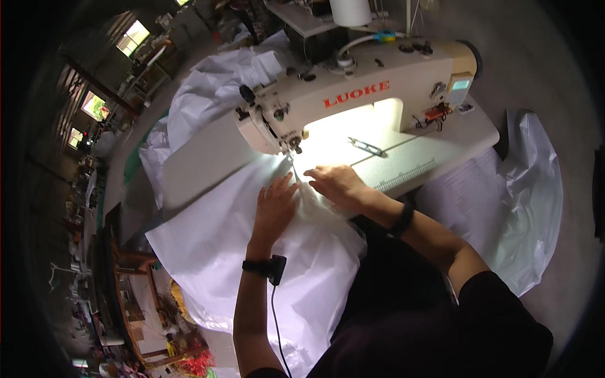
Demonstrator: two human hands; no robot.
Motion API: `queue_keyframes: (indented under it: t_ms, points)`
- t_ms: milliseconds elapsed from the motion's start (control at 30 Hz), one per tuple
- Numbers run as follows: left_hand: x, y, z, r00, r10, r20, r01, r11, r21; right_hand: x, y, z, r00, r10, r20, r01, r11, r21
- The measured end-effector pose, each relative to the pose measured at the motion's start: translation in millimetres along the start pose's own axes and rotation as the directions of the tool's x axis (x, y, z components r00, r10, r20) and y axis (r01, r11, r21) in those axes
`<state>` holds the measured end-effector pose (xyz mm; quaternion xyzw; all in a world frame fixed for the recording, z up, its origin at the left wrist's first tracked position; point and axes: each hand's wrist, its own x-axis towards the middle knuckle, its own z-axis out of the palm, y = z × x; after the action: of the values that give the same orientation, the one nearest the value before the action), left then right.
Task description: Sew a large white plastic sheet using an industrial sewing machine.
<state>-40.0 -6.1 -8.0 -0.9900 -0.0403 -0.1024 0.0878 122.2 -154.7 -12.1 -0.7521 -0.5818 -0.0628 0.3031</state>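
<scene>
A large white plastic-like sheet [252, 233] runs under the needle area of a sewing machine [353, 82] and drapes over my lap. My left hand [275, 205] lies on the sheet just before the presser foot, its fingers stretched toward the needle. Close to the sheet's right edge is my right hand [338, 184], palm down, fingers reaching left and slightly bent. Neither hand visibly grips the sheet. Thread snips [367, 147] rest on the lit machine bed under the arm.
More white sheeting [220, 82] is heaped behind the table, and another white piece [529, 201] hangs at the right. A white thread cone [351, 11] stands above the machine. At the lower left is a wooden frame [129, 309]. A cable [275, 321] runs from my left wristband.
</scene>
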Motion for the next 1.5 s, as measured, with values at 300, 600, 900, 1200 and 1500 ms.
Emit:
queue_keyframes:
  t_ms: [300,600,900,1200,1500]
  points:
    - [-203.5,179.6,-4.5,0.862,-0.427,0.273,0.501,0.638,-0.585,-168.1,-13.9,-30.1,0.962,0.125,0.243,-0.245,0.788,0.565]
    - [-384.6,113.6,35.8,0.142,-0.954,0.264,0.981,0.1,-0.167,-195.9,-53.6,-45.4,0.981,0.152,0.12,-0.194,0.816,0.544]
    - [-223.7,159.8,13.8,0.355,-0.923,-0.15,0.395,0.294,-0.87,-232.1,-71.6,-6.6,0.674,0.498,0.546,-0.738,0.422,0.527]
    - [-216.4,154.3,23.1,0.835,-0.548,-0.053,0.448,0.732,-0.513,-219.5,-119.8,-39.6,0.857,0.061,0.511,-0.503,0.31,0.807]
    - [-190.3,147.2,35.0,0.615,-0.786,0.064,0.676,0.483,-0.557,-204.8,-159.1,-62.3,0.847,-0.286,0.448,-0.271,0.493,0.827]
